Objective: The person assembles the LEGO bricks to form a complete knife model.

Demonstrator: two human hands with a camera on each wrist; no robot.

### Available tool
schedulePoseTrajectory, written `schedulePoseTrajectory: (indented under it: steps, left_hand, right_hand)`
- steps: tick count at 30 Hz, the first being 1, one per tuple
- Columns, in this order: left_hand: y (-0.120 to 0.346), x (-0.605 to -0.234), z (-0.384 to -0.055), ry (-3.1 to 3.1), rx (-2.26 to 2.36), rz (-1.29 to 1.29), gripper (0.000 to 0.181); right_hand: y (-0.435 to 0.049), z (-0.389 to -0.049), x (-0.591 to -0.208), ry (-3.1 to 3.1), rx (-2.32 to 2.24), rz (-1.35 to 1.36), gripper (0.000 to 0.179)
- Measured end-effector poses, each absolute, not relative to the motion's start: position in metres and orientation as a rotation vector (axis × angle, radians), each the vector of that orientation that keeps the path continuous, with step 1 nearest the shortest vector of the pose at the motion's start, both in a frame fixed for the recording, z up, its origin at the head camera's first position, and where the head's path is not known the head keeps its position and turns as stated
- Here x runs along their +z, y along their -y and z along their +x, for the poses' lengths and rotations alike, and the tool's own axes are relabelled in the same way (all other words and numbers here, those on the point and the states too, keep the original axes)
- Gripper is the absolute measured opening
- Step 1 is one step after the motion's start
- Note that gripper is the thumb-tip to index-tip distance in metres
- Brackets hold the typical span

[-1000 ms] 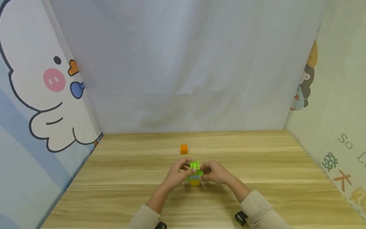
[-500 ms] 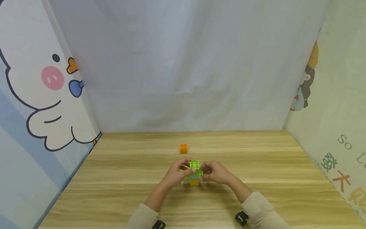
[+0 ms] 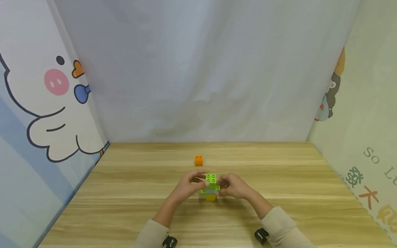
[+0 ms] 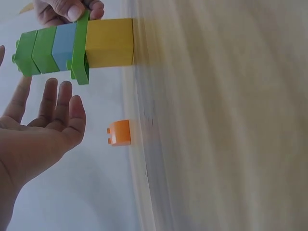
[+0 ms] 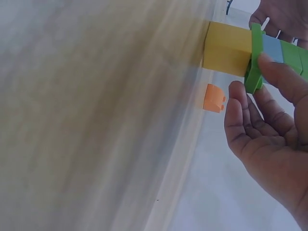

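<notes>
The left hand (image 3: 187,185), fingers loosely apart, is easing back from the block tower (image 3: 211,187) upright on the table (image 3: 130,172), seemingly steady enough while the right hand (image 3: 235,186) pinches its green plate (image 5: 256,43).

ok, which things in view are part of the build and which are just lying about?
In the job:
- two green blocks, blue block, green plate, yellow block, stacked top to bottom
- right hand, pinching the green plate
- left hand, beside the green blocks

Lying about:
- orange block, apart on the table; possibly a later piece
</notes>
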State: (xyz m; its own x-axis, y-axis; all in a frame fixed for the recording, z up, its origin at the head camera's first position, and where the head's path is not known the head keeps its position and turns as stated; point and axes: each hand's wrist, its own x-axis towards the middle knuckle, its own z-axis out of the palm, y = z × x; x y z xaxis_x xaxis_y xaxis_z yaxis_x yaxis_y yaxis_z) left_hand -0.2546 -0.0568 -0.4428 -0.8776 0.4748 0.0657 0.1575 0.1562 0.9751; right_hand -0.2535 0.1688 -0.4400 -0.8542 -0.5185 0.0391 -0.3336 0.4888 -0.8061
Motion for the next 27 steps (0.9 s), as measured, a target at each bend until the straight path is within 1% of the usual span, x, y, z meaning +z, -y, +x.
schedulePoseTrajectory:
  steps: [7,13,20,24,27]
  left_hand:
    - [0.067,-0.445,-0.263,-2.21,1.827,0.616,0.044]
    - [0.07,-0.448,-0.272,-2.265,1.854,0.542,0.042]
    - [0.072,-0.441,-0.281,-2.318,1.92,0.481,0.034]
    - [0.072,-0.439,-0.287,-2.351,1.943,0.456,0.036]
    - [0.071,-0.448,-0.297,-2.377,1.93,0.424,0.039]
  right_hand:
    - [-0.168,-0.252,-0.437,-2.535,-1.285,-0.723,0.026]
    - [-0.168,-0.25,-0.436,-2.548,-1.28,-0.723,0.027]
    - [-0.166,-0.25,-0.435,-2.554,-1.27,-0.704,0.027]
    - [-0.166,-0.25,-0.434,-2.553,-1.272,-0.704,0.027]
    - [-0.165,-0.25,-0.433,-2.559,-1.269,-0.7,0.027]
